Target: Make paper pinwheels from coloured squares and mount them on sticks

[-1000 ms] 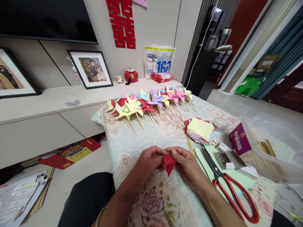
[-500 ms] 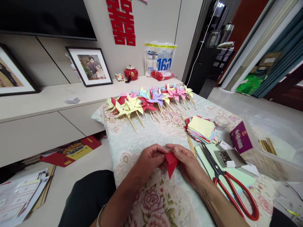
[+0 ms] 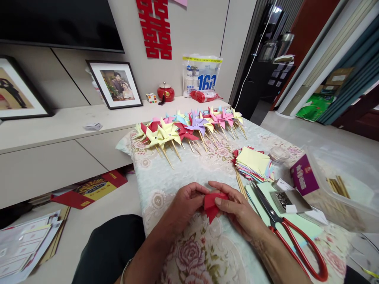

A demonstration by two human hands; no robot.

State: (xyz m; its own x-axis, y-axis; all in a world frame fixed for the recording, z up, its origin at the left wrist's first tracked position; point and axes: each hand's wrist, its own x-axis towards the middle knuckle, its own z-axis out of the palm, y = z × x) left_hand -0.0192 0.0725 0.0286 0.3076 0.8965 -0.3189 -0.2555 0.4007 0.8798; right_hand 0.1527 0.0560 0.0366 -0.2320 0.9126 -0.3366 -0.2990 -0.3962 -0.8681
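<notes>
My left hand (image 3: 185,205) and my right hand (image 3: 237,209) both pinch a folded piece of red paper (image 3: 211,206) just above the flowered tablecloth (image 3: 166,177). Left fingers grip its left edge, and the right thumb presses a flap down on its right side. Beyond my hands lies a row of several finished paper pinwheels (image 3: 183,130) on wooden sticks, in yellow, red, purple and pink. A stack of coloured paper squares (image 3: 253,162) sits to the right of my hands.
Red-handled scissors (image 3: 293,240) lie at my right on a green sheet. Beside them are a tray of small metal pins (image 3: 288,200), a purple box (image 3: 302,179), a clear tub holding sticks (image 3: 340,185) and a small round jar (image 3: 278,154). Behind stands a low cabinet (image 3: 59,134) with framed photos.
The right thumb has folded the paper's right flap over, so the red piece looks more compact. Both hands stay in the same spot.
</notes>
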